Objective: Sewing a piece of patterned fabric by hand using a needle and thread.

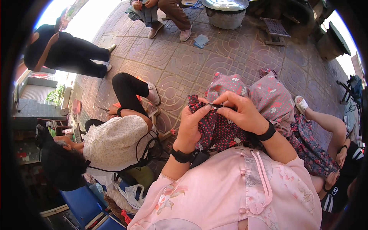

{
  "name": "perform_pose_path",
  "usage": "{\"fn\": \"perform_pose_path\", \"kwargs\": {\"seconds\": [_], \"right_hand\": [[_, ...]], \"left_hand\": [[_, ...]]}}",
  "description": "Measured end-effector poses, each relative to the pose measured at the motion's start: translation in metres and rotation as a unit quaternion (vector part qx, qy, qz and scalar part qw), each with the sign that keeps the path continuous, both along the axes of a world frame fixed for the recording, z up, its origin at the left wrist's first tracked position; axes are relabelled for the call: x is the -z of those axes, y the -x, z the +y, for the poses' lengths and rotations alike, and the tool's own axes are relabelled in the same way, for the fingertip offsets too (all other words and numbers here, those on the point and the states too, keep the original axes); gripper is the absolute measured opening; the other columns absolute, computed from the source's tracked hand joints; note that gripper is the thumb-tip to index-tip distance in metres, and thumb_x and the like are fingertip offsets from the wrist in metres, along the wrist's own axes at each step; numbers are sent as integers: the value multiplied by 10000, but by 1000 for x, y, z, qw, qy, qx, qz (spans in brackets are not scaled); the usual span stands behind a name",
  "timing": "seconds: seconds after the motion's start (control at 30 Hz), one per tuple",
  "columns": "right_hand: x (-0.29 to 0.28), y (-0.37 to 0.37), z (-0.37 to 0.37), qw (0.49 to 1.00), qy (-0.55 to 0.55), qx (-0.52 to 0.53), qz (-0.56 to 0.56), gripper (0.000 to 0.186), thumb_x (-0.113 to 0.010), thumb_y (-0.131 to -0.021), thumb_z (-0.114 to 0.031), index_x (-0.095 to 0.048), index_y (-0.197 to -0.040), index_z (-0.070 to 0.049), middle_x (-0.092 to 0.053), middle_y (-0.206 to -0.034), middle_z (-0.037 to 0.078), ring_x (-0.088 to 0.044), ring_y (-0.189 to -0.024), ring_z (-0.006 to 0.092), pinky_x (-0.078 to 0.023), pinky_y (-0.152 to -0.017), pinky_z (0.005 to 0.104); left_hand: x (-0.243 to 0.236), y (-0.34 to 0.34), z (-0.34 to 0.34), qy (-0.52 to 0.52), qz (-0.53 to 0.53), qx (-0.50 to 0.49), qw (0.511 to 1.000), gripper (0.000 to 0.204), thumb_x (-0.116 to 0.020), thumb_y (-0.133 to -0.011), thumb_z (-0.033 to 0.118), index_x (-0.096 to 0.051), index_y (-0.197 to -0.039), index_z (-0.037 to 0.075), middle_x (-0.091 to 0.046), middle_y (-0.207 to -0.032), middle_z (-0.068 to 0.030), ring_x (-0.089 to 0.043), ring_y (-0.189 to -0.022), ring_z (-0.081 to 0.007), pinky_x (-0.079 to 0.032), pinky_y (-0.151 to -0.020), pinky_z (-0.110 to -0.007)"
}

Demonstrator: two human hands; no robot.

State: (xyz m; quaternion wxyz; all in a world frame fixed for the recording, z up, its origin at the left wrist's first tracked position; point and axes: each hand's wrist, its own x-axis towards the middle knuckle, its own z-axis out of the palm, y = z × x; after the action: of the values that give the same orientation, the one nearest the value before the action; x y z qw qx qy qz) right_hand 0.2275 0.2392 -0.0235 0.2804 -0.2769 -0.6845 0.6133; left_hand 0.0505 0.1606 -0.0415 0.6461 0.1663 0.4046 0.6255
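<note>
Above my lap, both my hands are close together, their fingertips almost meeting. My left hand [194, 122] pinches the gathered edge of a dark cloth with red and pink dots [222, 132]. The rest of that cloth hangs below and between my hands, over my knees. My right hand [242, 113] is closed, thumb against forefinger, on a small thin dark piece with a pale glint [217, 106]. Its near end lies at my left fingertips; its kind is too small to make out.
To my left a person in a pale patterned top [115, 138] sits bent over on a low seat. Another person in a flowered skirt [314, 142] sits at my right. Blue chairs [85, 203] stand at lower left. A large lidded pot [226, 15] is ahead on the tiled floor.
</note>
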Motion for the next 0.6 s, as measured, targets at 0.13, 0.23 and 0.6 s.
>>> {"fn": "perform_pose_path", "kwargs": {"seconds": [0.13, 0.23, 0.6], "right_hand": [[2, -1, -1, 1000, 17, 6, 1, 194, -654, -895, -35, -610, -1084, -29, -573, -718, -13, -511, -668, 33, -415, -601, 225], [6, 0, -2, 997, 64, 31, 30, 197, -650, -898, -32, -611, -1091, -38, -548, -703, -38, -479, -644, 22, -386, -578, 217], [3, -7, 1, 998, 63, -8, 21, 211, -656, -892, -31, -599, -1095, -29, -543, -710, -40, -478, -661, 27, -389, -596, 220]], "left_hand": [[-5, -3, 2, 15, -23, 3, 1000, 106, -649, -895, 34, -618, -994, 57, -667, -889, -24, -643, -794, -100, -510, -722, -241], [-4, -3, 2, 13, -34, 8, 999, 106, -644, -898, 37, -615, -998, 59, -666, -888, -24, -643, -794, -102, -512, -723, -244], [-3, -5, 2, 11, -17, -4, 1000, 112, -636, -905, 37, -627, -1016, 51, -672, -897, -33, -646, -792, -105, -518, -723, -250]]}}
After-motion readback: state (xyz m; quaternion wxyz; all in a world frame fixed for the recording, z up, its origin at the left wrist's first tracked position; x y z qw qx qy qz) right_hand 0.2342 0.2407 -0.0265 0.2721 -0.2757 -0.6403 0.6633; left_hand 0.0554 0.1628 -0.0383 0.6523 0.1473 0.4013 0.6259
